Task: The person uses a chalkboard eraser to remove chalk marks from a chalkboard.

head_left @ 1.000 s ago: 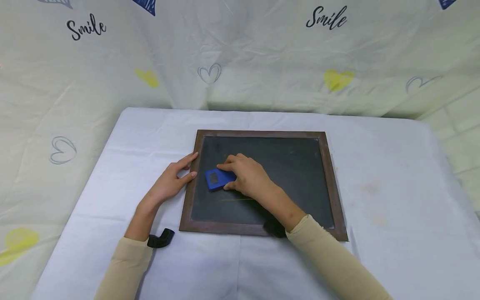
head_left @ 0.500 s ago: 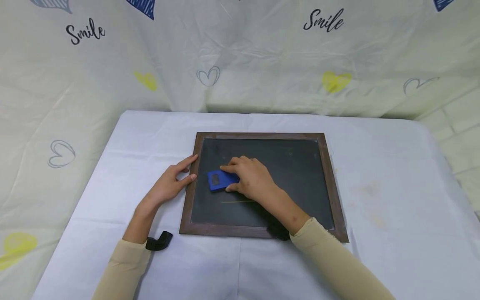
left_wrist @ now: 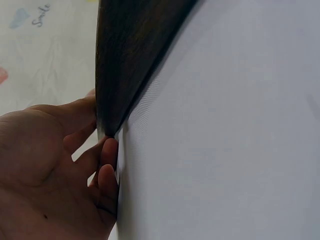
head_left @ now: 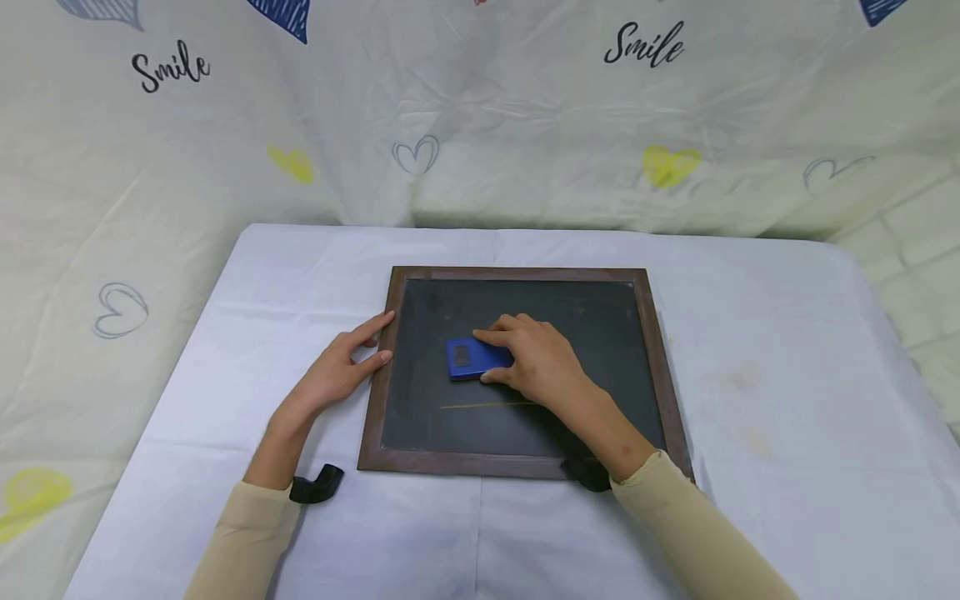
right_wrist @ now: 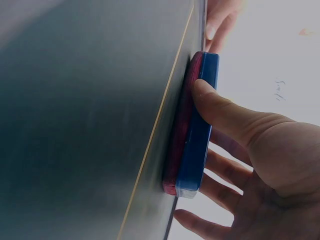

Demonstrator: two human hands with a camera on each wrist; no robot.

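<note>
A chalkboard (head_left: 600, 333) with a brown wooden frame lies flat on the white-covered table. My right hand (head_left: 536, 358) grips a blue chalkboard eraser (head_left: 463, 358) between thumb and fingers. In the right wrist view, the eraser's dark red felt side (right_wrist: 180, 135) faces the board; whether it fully touches cannot be told. Below the eraser runs a thin yellow line (head_left: 480, 406), its right end hidden by my right hand and wrist. My left hand (head_left: 333, 367) touches the left side of the wooden frame (head_left: 377, 400) with index finger and thumb extended.
The white cloth (head_left: 765, 333) covers the table around the board. Behind it hangs a pale curtain (head_left: 525, 108) printed with hearts and words. A black wrist device (head_left: 317, 485) sits at my left cuff, and another (head_left: 587, 473) shows under my right wrist.
My right hand has slid the eraser to the right across the board, away from the left frame side. The left hand stays on the frame. The head view has shifted slightly.
</note>
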